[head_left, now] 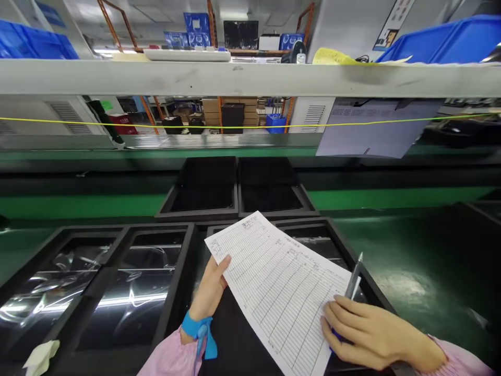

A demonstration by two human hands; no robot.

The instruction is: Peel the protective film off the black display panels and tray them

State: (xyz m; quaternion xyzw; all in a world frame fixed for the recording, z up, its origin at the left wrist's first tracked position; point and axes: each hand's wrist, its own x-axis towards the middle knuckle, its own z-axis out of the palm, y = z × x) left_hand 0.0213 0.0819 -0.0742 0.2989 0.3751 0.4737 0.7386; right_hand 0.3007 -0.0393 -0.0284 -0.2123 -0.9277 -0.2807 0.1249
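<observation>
A white printed form [274, 287] with ruled rows and some handwriting lies tilted in front of me, above the black trays. My left hand [209, 292] grips its left edge, thumb on top and the other fingers hidden beneath. A blue band [199, 329] is round that wrist. My right hand [364, 331] is closed on a dark pen [354, 277], its metal end pointing up and away. The fingers of this hand rest at the form's lower right edge; whether they also grip the paper I cannot tell.
Black foam trays [183, 271] with glossy, film-covered panels [133, 297] spread below and left. Two more trays [199, 211] stand behind. A crumpled pale scrap [41, 357] is at lower left. A shelf beam [235, 78] and a yellow cord [242, 127] cross ahead; a sheet [376, 130] hangs right.
</observation>
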